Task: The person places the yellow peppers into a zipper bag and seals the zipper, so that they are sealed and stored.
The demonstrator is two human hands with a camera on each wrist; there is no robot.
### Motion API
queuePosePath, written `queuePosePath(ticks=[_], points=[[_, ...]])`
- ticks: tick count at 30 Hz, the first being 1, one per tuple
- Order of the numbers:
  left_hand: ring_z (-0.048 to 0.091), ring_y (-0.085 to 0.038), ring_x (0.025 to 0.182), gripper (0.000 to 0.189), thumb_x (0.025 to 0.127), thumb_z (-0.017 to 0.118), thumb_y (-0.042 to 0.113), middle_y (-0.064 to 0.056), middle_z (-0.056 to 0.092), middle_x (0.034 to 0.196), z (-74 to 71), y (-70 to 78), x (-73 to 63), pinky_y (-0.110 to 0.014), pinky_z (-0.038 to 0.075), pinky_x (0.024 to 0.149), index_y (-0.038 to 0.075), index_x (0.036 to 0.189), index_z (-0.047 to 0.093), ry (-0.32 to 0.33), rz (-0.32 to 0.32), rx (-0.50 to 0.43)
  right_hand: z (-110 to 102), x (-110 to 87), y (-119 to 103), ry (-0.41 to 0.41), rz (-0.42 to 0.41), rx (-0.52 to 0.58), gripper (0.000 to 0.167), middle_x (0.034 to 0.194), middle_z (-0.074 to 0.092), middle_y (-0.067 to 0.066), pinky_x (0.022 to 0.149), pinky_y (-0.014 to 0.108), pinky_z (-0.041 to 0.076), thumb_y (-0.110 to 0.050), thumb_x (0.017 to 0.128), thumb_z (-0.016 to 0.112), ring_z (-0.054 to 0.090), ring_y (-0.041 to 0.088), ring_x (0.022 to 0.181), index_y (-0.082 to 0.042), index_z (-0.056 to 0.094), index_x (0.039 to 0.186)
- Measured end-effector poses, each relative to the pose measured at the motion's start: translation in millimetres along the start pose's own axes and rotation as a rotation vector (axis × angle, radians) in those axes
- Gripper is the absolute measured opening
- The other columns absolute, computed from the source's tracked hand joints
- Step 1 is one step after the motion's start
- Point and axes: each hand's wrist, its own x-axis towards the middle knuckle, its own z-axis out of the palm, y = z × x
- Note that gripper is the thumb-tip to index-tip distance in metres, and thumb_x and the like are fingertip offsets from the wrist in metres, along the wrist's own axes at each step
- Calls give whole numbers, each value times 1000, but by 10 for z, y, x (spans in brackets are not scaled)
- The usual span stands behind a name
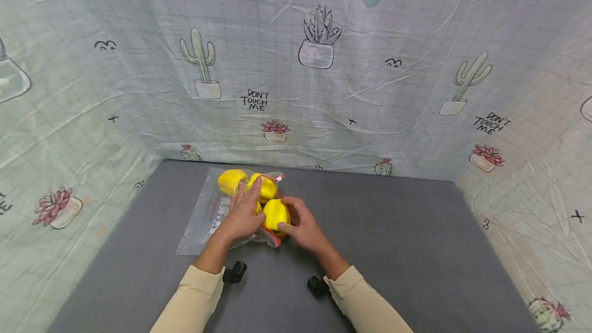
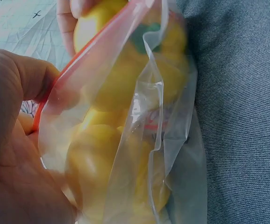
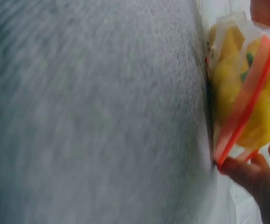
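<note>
Several yellow bell peppers lie in and at a clear zip bag (image 1: 194, 235) with a red zip edge. One pepper (image 1: 276, 214) sits at the bag's mouth between both hands; another pepper (image 1: 231, 182) is at the far left. My left hand (image 1: 241, 217) lies over the bag, and in the left wrist view its fingers hold the mouth along the red edge (image 2: 86, 45). My right hand (image 1: 307, 227) curls round the right side of the mouth and the front pepper. Its thumb (image 3: 240, 171) presses the lower end of the red strip (image 3: 248, 98) in the right wrist view.
A grey cloth-covered table (image 1: 379, 240) lies under the bag. Behind and on both sides hangs a pale curtain (image 1: 324, 96) printed with cacti. Black wrist devices (image 1: 237, 272) show beside the cream sleeves (image 1: 191, 302).
</note>
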Motion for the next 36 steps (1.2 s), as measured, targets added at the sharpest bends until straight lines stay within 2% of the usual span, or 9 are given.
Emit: queuePosePath(ticks=[4, 7, 10, 15, 18, 22, 26, 31, 36], points=[[-16, -49, 160, 93, 92, 57, 11, -18, 14, 175, 9, 0, -9, -74, -5, 125, 10, 168, 5, -8, 6, 0, 56, 9, 14, 110, 41, -110, 46, 139, 47, 22, 115, 61, 45, -10, 95, 72, 48, 42, 132, -1, 56, 137], [-18, -47, 160, 92, 93, 57, 13, -16, 14, 175, 17, -3, -14, -73, -6, 125, 11, 169, 4, -14, 13, -1, 79, 24, 27, 158, 71, -141, 45, 129, 54, 21, 104, 55, 51, -14, 93, 75, 54, 39, 120, -3, 57, 134], [-19, -48, 160, 92, 93, 56, 12, -16, 14, 175, 17, -4, -23, -75, -7, 124, 12, 169, 4, -10, 19, 0, 94, 43, 33, 175, 93, -120, 44, 122, 59, 20, 97, 50, 51, -14, 93, 76, 57, 37, 111, -4, 59, 131], [-19, -50, 159, 93, 92, 56, 12, -16, 16, 175, 1, 2, -41, -75, -7, 123, 13, 169, 4, 6, 19, 22, 123, 72, 46, 141, 99, -104, 42, 121, 64, 17, 97, 42, 53, -17, 94, 76, 63, 32, 107, -9, 61, 132], [-19, -51, 159, 92, 92, 54, 11, -16, 17, 175, 1, 8, -46, -76, -7, 122, 14, 169, 4, 8, 28, 32, 138, 86, 55, 111, 111, -140, 42, 121, 67, 15, 91, 38, 55, -22, 96, 75, 65, 27, 102, -13, 61, 135], [-19, -51, 159, 92, 91, 52, 11, -16, 17, 175, 12, 31, -57, -77, -9, 121, 14, 169, 4, 2, 37, 29, 150, 87, 68, 67, 143, -228, 47, 124, 70, 14, 88, 41, 57, -29, 97, 73, 67, 27, 103, -21, 62, 142], [-20, -49, 159, 92, 91, 51, 10, -16, 16, 175, 22, 53, -61, -76, -9, 122, 14, 169, 4, 2, 40, 16, 175, 70, 50, 16, 153, -299, 52, 137, 68, 12, 101, 51, 54, -31, 100, 69, 66, 31, 119, -21, 58, 149], [-19, -48, 160, 90, 91, 50, 10, -16, 16, 175, 29, 67, -50, -76, -8, 122, 14, 169, 4, 8, 44, 13, 217, 46, 21, 62, 160, -236, 39, 125, 68, 17, 103, 56, 52, -21, 100, 66, 66, 35, 117, -9, 59, 136], [-19, -48, 160, 90, 92, 50, 10, -15, 16, 175, 39, 68, -39, -76, -9, 122, 13, 169, 4, 6, 47, 11, 246, 63, 45, 92, 154, -252, 26, 116, 71, 13, 97, 50, 55, -21, 99, 69, 68, 29, 108, -16, 62, 124]])
